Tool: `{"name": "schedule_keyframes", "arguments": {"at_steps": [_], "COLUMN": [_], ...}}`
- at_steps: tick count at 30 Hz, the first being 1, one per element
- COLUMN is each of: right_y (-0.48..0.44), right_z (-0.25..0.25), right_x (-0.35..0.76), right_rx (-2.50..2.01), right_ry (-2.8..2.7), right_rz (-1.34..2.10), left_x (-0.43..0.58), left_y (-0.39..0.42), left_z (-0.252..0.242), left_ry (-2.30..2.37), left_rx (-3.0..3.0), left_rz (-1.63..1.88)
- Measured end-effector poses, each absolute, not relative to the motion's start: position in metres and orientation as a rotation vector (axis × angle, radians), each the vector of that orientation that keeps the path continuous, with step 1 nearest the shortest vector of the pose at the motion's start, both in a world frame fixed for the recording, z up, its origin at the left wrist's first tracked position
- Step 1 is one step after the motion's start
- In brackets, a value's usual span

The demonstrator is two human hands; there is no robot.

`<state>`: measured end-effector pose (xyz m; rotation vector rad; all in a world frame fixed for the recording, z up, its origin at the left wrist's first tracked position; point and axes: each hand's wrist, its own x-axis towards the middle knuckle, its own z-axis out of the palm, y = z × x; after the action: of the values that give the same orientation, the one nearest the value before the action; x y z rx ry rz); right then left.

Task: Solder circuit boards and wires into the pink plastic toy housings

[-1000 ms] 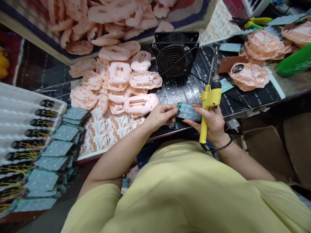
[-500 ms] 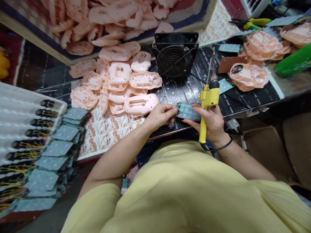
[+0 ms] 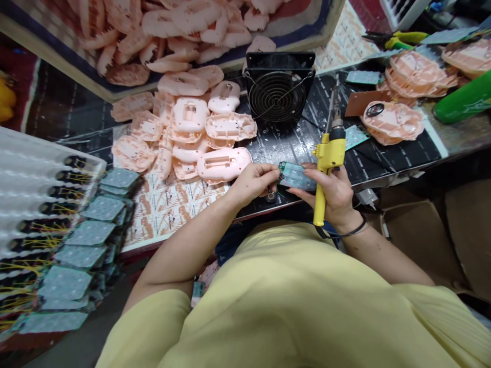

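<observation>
Left hand [image 3: 253, 183] pinches small green circuit board [image 3: 294, 176]; at its three o'clock, right hand [image 3: 334, 198] grips yellow-handled soldering iron [image 3: 327, 157].

one black fan [image 3: 279, 94]. one yellow tool [image 3: 325, 162]. one small green board [image 3: 296, 177]. one long green thing [image 3: 464, 99]. one pair of pliers [image 3: 401, 38]. at least six flat grey pads [image 3: 103, 208] on the left. pink shells [image 3: 222, 164] on the tabletop [image 3: 383, 153]: too many to count. one big tray [image 3: 57, 64] holds more.

Green circuit board [image 3: 296, 177], pale keypad side up, pinched between left hand [image 3: 253, 182] and right hand [image 3: 334, 193]; yellow soldering iron [image 3: 326, 162] gripped in the right, tip pointing away
</observation>
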<state>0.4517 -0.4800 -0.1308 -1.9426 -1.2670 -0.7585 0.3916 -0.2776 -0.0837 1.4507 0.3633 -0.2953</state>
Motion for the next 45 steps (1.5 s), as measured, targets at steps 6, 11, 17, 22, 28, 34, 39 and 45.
{"name": "schedule_keyframes", "arguments": {"at_steps": [6, 11, 17, 22, 28, 34, 39, 45], "right_y": [-0.4801, -0.4811, -0.4823, -0.4811, -0.4789, -0.4793, -0.4794, -0.4802], "right_z": [-0.1309, -0.1339, -0.1367, -0.1377, -0.1343, -0.1322, -0.1336, -0.1353], "right_x": [0.4526, 0.4526, 0.4521, 0.4497, 0.4505, 0.451, 0.4519, 0.4517], "right_rx": [-1.953, -1.969, -1.992, -1.966, -1.928, -1.935, -1.923, -1.927], "right_ry": [-1.236, -1.229, -1.237, -1.248, -1.252, -1.209, -1.225, -1.235], "right_rz": [-0.751, -0.737, -0.74, -0.782, -0.747, -0.725, -0.73, -0.721], "left_x": [0.3906, 0.3902, 0.3921, 0.3927, 0.3913, 0.3903, 0.3909, 0.3906], "left_y": [-0.2786, -0.2792, -0.2782, -0.277, -0.2771, -0.2765, -0.2756, -0.2783], "left_z": [-0.0798, -0.0792, -0.0833, -0.0866, -0.0842, -0.0858, -0.087, -0.0852], "left_ry": [0.378, 0.385, 0.408, 0.438, 0.384, 0.362, 0.345, 0.379], "left_rx": [1.468, 1.473, 1.432, 1.398, 1.397, 1.423, 1.44, 1.429], "left_rz": [-0.302, -0.301, -0.312, -0.303, -0.289, -0.295, -0.287, -0.284]}}
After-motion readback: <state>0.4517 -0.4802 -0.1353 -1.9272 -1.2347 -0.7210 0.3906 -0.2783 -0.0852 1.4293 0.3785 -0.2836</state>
